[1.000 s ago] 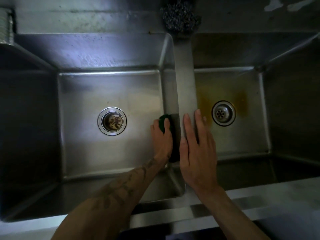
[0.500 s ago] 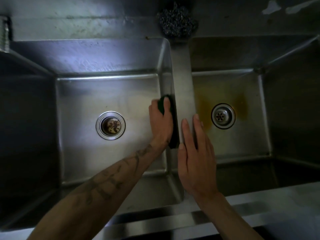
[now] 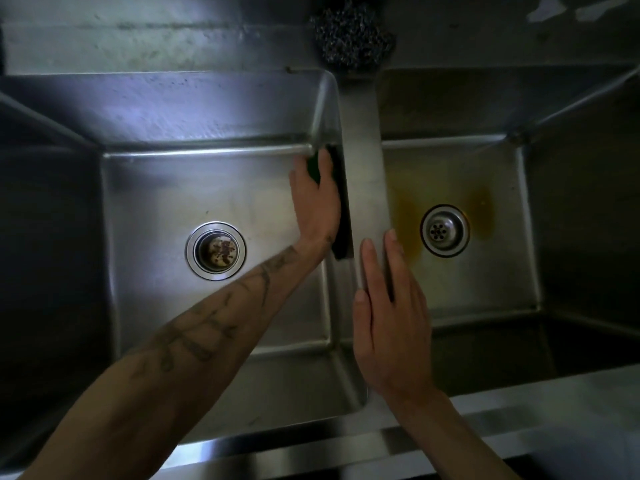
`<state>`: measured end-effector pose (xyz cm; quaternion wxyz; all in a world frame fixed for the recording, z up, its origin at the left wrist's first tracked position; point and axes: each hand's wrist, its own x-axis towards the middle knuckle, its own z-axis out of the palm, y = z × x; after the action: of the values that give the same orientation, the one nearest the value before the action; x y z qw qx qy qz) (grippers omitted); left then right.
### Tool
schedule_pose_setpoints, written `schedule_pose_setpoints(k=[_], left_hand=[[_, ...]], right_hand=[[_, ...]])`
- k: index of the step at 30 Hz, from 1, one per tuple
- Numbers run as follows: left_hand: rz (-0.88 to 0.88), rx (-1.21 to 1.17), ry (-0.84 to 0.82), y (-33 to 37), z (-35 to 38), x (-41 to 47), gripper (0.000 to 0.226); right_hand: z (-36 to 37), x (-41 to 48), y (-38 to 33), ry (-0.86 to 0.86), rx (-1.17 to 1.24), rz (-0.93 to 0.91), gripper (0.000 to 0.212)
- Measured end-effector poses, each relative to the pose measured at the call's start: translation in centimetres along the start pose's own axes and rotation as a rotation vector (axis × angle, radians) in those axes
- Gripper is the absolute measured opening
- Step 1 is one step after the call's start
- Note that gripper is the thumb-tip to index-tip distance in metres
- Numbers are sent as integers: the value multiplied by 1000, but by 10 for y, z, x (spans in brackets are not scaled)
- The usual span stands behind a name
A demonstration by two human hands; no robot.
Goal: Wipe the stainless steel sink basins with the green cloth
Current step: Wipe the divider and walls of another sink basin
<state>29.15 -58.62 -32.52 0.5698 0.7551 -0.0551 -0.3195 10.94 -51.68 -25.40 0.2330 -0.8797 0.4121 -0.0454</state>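
**Wiping the left basin's inner wall, right basin to come**

The left basin (image 3: 156, 202) is the one I am working in. Its floor shines pale under the light, and the left drain (image 3: 215, 251) has brownish bits sitting in its strainer. My left hand (image 3: 317, 206) reaches across that floor to the basin's right-hand wall. Thumb and fingers curl round the cloth (image 3: 313, 165) and press it flat against the steel, close to the far corner. Only a sliver of green shows past my fingers; a darker strip runs down along the wall beside my palm and wrist.

The divider (image 3: 360, 133) comes next, with a scourer (image 3: 351, 36) on the ledge at its far end. My right hand (image 3: 391, 327) lies on the divider's near part, fingers straight and close together, holding nothing. It looks like a brace, with the fingertips near the edge over the right basin (image 3: 485, 278).

I judge this to be the wall stroke of the first basin, so the task is well short of half done. The next move calls for firm pressure into that far corner, then carrying the cloth over the divider. An orange-brown stain (image 3: 405, 216) rings the right drain (image 3: 444, 230) (probably the stubborn part), and I expect it to need harder rubbing than plain steel.
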Motion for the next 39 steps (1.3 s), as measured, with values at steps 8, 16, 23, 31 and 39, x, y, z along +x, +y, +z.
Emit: schedule_pose_setpoints(k=[8, 16, 23, 31, 39], left_hand=[[-110, 75, -34, -8, 7, 23, 44], [94, -8, 89, 26, 18, 60, 30], [-113, 117, -41, -22, 13, 46, 42], [-52, 22, 50, 8, 19, 60, 39], [-43, 43, -30, 11, -3, -2, 32]], right_hand=[[0, -1, 1, -7, 2, 3, 59], [-2, -1, 0, -3, 7, -4, 58], [-3, 0, -3, -3, -2, 9, 58], [-1, 0, -2, -15, -16, 16, 58], [-1, -1, -1, -40, -34, 28, 58]])
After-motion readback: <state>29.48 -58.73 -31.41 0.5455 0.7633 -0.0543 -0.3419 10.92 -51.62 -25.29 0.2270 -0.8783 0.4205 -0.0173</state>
